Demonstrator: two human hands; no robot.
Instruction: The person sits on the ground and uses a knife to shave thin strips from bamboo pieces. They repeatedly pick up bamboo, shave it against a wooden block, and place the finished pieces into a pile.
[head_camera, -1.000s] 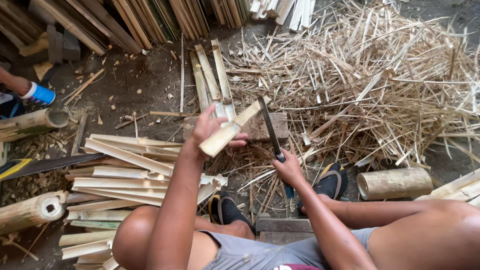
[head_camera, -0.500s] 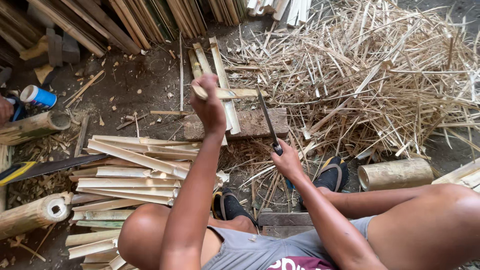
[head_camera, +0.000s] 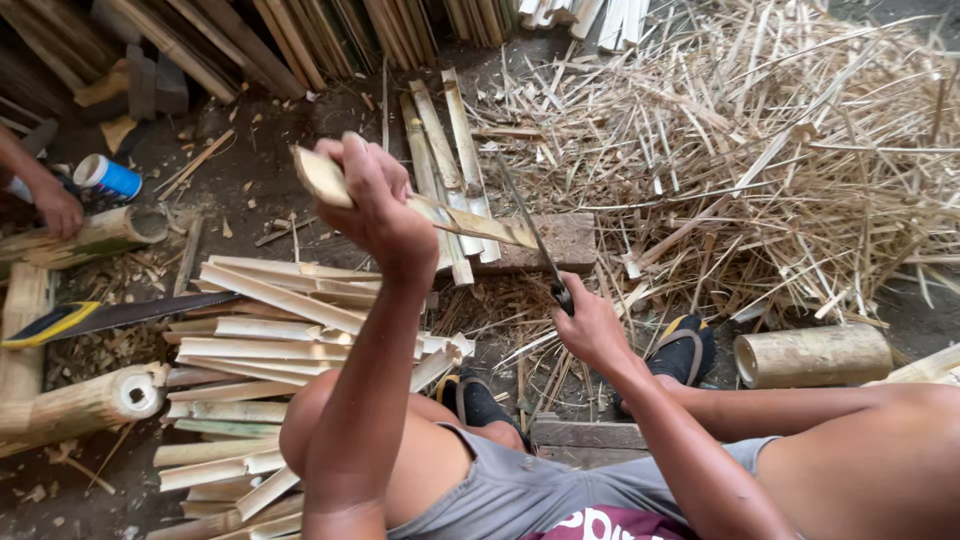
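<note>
My left hand (head_camera: 375, 205) is raised and closed around a flat bamboo slat (head_camera: 470, 223), which lies level and points right. In my right hand (head_camera: 588, 325) is the dark handle of a long knife (head_camera: 528, 235); its blade rises up and left until the edge meets the slat's right end. Both hover above a wooden chopping block (head_camera: 570, 243) on the ground. A few cut slats (head_camera: 440, 150) rest against the block's far side.
A stack of split bamboo slats (head_camera: 265, 330) lies at my left knee. Thin bamboo strips (head_camera: 760, 170) are heaped at right, beside a short bamboo tube (head_camera: 815, 355). Left: bamboo poles (head_camera: 80, 400), a hand saw (head_camera: 100, 317), a blue-and-white can (head_camera: 108, 177), another person's hand (head_camera: 55, 205).
My left hand has lifted the slat and turned it level, closer to me. The knife blade has come against the slat's right end. Another person's hand has come in on the left.
</note>
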